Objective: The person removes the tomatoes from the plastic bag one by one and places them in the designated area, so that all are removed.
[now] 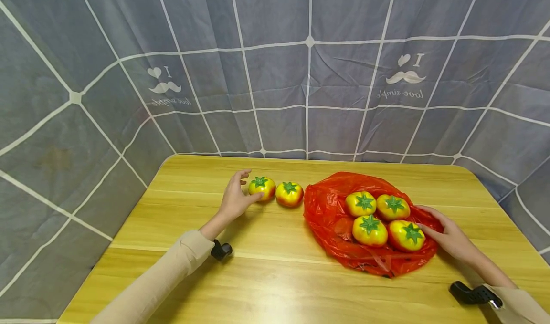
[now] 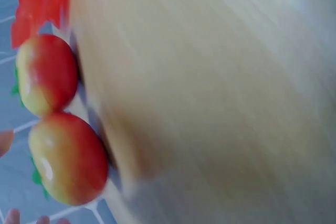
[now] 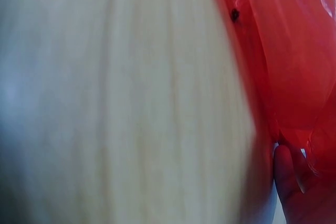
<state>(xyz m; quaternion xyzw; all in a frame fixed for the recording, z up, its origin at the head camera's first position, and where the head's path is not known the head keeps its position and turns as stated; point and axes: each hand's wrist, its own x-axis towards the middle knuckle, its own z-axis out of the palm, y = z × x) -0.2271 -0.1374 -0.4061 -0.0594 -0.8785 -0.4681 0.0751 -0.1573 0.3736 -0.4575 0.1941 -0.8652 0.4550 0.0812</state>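
Note:
Two yellow-red persimmons with green leafy tops lie side by side on the wooden table [image 1: 240,276]. Around the left persimmon [image 1: 263,189] my left hand [image 1: 235,197] is spread, thumb on the near side and fingers beyond it. In the left wrist view a gap shows between that persimmon [image 2: 68,158] and the fingertips [image 2: 13,216]. The other persimmon [image 1: 290,194] sits just right of it. My right hand [image 1: 451,235] holds the right edge of a red plastic bag [image 1: 326,209], its thumb beside a persimmon [image 1: 406,235] lying there; plastic partly covers this hand in the right wrist view.
Several persimmons sit grouped on the spread bag, among them one at the back left [image 1: 361,203]. A grey curtain [image 1: 279,85] with white grid lines hangs behind the table and along its sides. Each wrist wears a black strap [image 1: 221,250].

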